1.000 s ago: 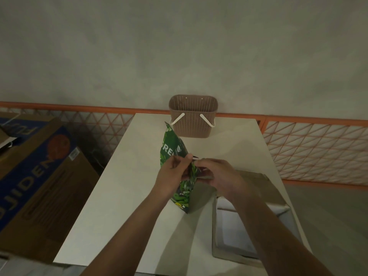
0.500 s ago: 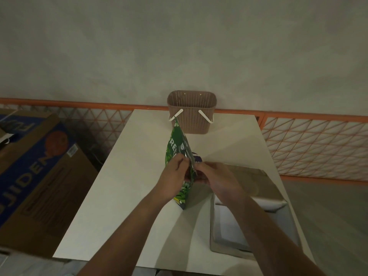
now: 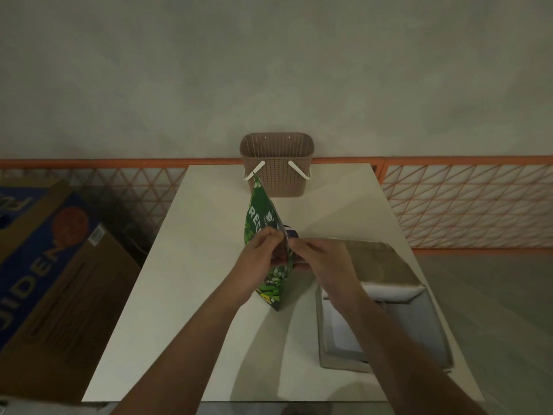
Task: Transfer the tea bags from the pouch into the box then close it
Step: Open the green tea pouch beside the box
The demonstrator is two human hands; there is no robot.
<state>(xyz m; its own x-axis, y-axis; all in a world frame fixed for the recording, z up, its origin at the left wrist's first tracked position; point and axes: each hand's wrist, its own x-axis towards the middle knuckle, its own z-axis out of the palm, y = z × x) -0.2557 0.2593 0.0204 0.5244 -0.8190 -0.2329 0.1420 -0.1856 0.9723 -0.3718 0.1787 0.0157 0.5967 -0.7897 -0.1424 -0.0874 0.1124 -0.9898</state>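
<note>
You are at the opening step: your left hand and right hand pinch opposite sides of the green pouch, which stands mid-table just left of the open box, so the next move calls for parting its mouth. No tea bags show yet. A cardboard carton stands off the table's left, and the brown basket at the far edge blocks nothing.

A single head-worn view is given, aimed forward and down from above and behind both hands, which are seen close at centre; the wall beyond them is faced.
</note>
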